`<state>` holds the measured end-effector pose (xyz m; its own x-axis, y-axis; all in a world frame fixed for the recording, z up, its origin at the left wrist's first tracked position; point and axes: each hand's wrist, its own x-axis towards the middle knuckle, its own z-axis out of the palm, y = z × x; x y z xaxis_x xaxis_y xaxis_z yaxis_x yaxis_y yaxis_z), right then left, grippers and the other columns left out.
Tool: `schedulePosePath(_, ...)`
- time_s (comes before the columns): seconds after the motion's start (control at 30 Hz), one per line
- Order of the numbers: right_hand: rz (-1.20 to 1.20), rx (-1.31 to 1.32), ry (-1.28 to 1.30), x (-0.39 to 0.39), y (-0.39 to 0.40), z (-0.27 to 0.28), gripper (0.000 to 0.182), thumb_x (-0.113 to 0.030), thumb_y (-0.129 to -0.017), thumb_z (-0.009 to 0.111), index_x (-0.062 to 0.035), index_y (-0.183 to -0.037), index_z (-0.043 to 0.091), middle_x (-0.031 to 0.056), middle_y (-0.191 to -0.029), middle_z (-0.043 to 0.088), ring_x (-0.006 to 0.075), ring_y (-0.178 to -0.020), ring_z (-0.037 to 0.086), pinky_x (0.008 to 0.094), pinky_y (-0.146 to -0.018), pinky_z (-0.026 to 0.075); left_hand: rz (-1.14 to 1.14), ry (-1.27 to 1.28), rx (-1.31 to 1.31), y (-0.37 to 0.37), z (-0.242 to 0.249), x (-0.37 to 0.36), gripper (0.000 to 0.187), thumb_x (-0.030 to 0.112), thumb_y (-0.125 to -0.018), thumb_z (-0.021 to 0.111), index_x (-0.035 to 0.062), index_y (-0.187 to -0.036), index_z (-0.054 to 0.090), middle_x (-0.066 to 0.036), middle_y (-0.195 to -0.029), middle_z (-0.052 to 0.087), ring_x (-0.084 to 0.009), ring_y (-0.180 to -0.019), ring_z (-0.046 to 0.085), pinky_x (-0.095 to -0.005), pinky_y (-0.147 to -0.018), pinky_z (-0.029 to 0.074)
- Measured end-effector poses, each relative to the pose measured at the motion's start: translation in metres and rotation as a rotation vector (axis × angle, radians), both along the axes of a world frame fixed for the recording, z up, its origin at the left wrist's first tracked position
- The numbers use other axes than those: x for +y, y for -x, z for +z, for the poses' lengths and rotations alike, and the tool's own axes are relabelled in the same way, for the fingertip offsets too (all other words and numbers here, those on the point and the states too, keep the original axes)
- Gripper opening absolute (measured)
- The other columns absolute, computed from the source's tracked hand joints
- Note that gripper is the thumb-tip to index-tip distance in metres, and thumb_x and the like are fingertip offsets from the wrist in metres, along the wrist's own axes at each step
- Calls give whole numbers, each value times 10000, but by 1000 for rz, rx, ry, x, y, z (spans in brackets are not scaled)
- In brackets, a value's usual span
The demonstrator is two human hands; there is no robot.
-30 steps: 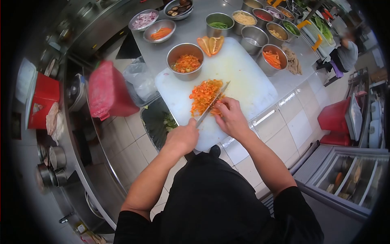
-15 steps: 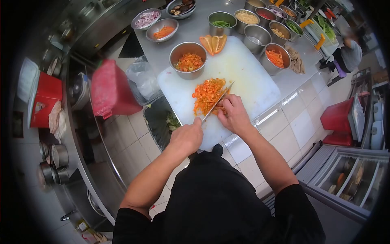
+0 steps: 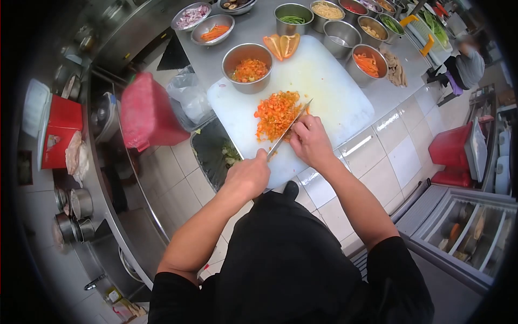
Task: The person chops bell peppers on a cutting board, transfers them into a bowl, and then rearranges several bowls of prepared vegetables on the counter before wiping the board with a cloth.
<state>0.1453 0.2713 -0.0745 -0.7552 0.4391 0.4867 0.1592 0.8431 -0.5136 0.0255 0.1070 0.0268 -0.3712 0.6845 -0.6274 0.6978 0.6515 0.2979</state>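
My left hand [image 3: 247, 175] is closed round the handle of a kitchen knife [image 3: 280, 141], whose blade points up and to the right over the white cutting board [image 3: 340, 97]. Right against the blade, my right hand [image 3: 312, 141] has its fingers curled down on pieces of bell pepper, mostly hidden under them. Diced orange pepper [image 3: 276, 112] lies heaped on the blade's left side. Behind the heap, a steel bowl [image 3: 248, 89] on the board holds more diced pepper. Cut pepper segments [image 3: 281, 46] rest at the board's far edge.
Steel bowls of carrot strips [image 3: 215, 32], chopped onion [image 3: 192, 17] and red pepper strips [image 3: 367, 65] stand about the board, with several more behind. A dark bin [image 3: 216, 151] and a red container [image 3: 148, 113] are at the left. Another person [image 3: 467, 67] is at the far right.
The view has tilted slightly, so the board and bowls sit a little higher. The knife blade and my right hand keep nearly the same place beside the diced pepper.
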Motion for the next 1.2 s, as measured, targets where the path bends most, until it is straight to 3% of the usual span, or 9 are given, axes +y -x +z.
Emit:
schedulePosePath(0.13, -6, -39, 4, -4, -9, 17, 222, -55, -769, 727, -51, -968, 629, 136, -1071, 582, 345, -985, 561, 422, -866, 502, 11, 67, -19, 3, 26, 5, 268, 182, -1000, 458, -5, -1189, 491, -314, -984, 705, -476, -964, 690, -553, -873, 517)
schedulePosePath(0.27, 11, -92, -25, -5, -12, 9, 264, -102, -757, 743, -64, -1000, 648, 129, -1055, 589, 345, -979, 573, 427, -875, 506, 15, 49, -25, -7, 3, -6, 273, 177, -995, 452, -4, -1194, 500, -312, -1005, 706, -476, -988, 687, -553, -886, 514)
schedulePosePath(0.37, 27, -89, 31, -6, -15, 12, 280, -79, -765, 750, -48, -1014, 627, 155, -1143, 570, 356, -1025, 561, 427, -892, 504, 12, 54, -20, -6, 15, -2, 271, 178, -995, 452, -3, -1191, 504, -307, -1004, 708, -479, -993, 686, -555, -889, 512)
schedulePosePath(0.57, 58, -127, 33, -2, -21, 9, 281, -86, -767, 753, -47, -1015, 626, 153, -1124, 575, 355, -1025, 565, 433, -893, 504, 15, 35, -20, -4, -5, 6, 258, 188, -994, 464, 6, -1172, 507, -303, -1002, 709, -482, -997, 683, -556, -898, 511)
schedulePosePath(0.7, -34, -116, 12, -8, -23, 26, 260, -108, -778, 744, -54, -1006, 632, 144, -1076, 579, 350, -996, 572, 436, -879, 502, 9, 36, -18, -5, 26, 4, 257, 198, -1001, 464, 13, -1173, 508, -295, -992, 713, -483, -990, 684, -560, -893, 514)
schedulePosePath(0.8, 5, -184, 10, -6, -27, 16, 251, -137, -785, 735, -73, -1011, 649, 130, -1055, 581, 341, -969, 575, 442, -858, 498, 24, 41, -26, -17, 0, -2, 265, 208, -1010, 457, 8, -1177, 504, -299, -974, 712, -486, -975, 685, -568, -873, 516)
schedulePosePath(1.0, -61, -180, 13, -10, -30, 27, 272, -154, -775, 740, -87, -1024, 651, 121, -1070, 577, 336, -972, 569, 440, -847, 491, -53, 73, -23, -13, 32, 0, 291, 123, -1008, 389, -32, -1228, 500, -307, -1046, 716, -451, -1019, 705, -552, -897, 533)
schedulePosePath(1.1, -22, -203, -32, -4, -32, 14, 310, -175, -757, 756, -89, -1036, 653, 122, -1083, 575, 334, -989, 562, 434, -848, 487, -9, 59, -47, -19, 4, 2, 299, 131, -1009, 389, -36, -1232, 501, -303, -1046, 718, -446, -1011, 708, -550, -895, 533)
schedulePosePath(1.2, -53, -196, -55, -6, -33, 17, 350, -192, -743, 768, -86, -1054, 647, 127, -1107, 570, 335, -1002, 556, 428, -852, 485, -4, 6, -43, -9, -3, 10, 325, 277, -1032, 451, 11, -1213, 495, -295, -997, 711, -486, -967, 683, -560, -897, 507)
